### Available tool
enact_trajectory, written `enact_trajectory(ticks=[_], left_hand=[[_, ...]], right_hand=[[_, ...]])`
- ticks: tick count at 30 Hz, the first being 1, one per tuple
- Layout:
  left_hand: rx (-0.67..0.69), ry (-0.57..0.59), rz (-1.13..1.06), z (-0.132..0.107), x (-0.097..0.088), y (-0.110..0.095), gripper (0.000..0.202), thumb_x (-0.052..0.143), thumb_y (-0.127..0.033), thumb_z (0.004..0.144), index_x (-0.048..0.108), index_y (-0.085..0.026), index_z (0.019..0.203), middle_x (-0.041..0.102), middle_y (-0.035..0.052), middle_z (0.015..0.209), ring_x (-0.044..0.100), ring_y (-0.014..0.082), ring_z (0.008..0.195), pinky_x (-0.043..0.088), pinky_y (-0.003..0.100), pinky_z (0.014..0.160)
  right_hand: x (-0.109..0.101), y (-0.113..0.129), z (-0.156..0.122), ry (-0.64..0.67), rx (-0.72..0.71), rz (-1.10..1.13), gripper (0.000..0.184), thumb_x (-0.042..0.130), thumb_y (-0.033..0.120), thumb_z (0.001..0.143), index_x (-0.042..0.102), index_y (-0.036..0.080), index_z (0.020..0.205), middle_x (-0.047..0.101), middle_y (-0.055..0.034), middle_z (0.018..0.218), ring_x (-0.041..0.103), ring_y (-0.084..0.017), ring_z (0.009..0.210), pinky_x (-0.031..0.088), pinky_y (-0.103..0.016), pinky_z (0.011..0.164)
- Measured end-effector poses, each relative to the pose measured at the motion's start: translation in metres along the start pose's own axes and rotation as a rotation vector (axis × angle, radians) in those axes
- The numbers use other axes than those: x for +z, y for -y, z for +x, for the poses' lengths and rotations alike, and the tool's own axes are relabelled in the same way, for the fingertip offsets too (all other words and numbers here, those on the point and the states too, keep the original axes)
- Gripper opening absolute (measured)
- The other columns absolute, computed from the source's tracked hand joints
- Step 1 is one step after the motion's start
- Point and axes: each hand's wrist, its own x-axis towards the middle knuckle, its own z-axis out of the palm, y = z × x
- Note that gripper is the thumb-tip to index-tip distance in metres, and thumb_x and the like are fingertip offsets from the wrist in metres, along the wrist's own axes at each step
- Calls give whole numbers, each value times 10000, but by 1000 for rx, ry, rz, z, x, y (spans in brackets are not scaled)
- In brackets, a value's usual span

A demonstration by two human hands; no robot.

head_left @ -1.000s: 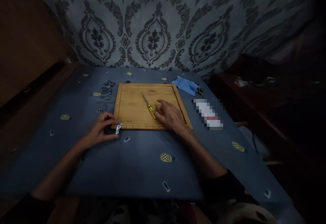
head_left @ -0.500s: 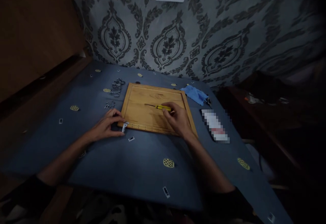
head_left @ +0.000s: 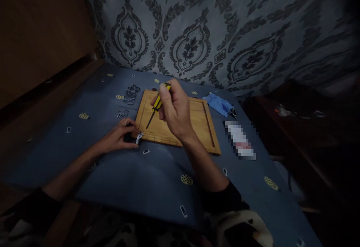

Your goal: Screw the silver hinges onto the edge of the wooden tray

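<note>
A wooden panel (head_left: 198, 121) with a raised frame, like a cabinet door, lies flat with a row of small holes along its near edge. At its near left corner sits a small metal hinge (head_left: 138, 138). The thumb and fingers of my left hand (head_left: 119, 136) are closed about this hinge, steadying it at the panel's edge. Above the panel, my right hand (head_left: 178, 110) grips a yellow-and-black screwdriver (head_left: 158, 104), its shaft slanting down and left. The tip appears above the panel, a short way from the hinge and apart from it.
Several metal hinges (head_left: 132, 92) lie in a pile left of the panel, with small screws (head_left: 123, 113) nearer me. To the right are a blue cloth (head_left: 218, 104) and a phone (head_left: 240, 142) with a blurred-out screen. Patterned wall covering (head_left: 189, 48) rises behind the table (head_left: 157, 179).
My right hand has moved left and up, turning the screwdriver from nearly level to pointing down toward the hinge. My left hand stays at the panel's corner. The view has shifted slightly.
</note>
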Motion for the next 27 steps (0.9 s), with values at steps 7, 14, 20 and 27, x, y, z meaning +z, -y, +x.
enact_trajectory(ticks=[7,14,20,27], left_hand=[[-35,28,-10,0,-2,-5,448,818,-590,866,761,-247,1149,595,61,1217,552,276,1172,471,436,1085],[-23,16,-7,-1,-3,-4,445,820,-595,865,762,-240,1129,594,63,1212,556,280,1181,464,443,1086],[-31,20,-12,-1,-2,-4,462,794,-635,874,751,-244,1116,599,67,1229,553,281,1192,467,438,1090],[-8,13,-1,-1,-2,-5,460,783,-644,882,748,-224,1069,595,63,1205,561,278,1174,454,423,1084]], right_hand=[[15,-14,-10,135,39,-93,326,458,540,1109,503,247,973,603,30,768,568,-119,606,410,-254,559],[25,-23,-13,225,144,-144,243,482,454,1110,457,266,957,520,57,709,545,-125,580,395,-269,579],[27,-28,-14,240,150,-140,237,474,442,1105,436,272,945,498,55,714,538,-130,589,383,-272,587],[27,-31,-14,225,141,-125,251,485,443,1101,424,267,932,497,60,706,543,-125,576,385,-266,587]])
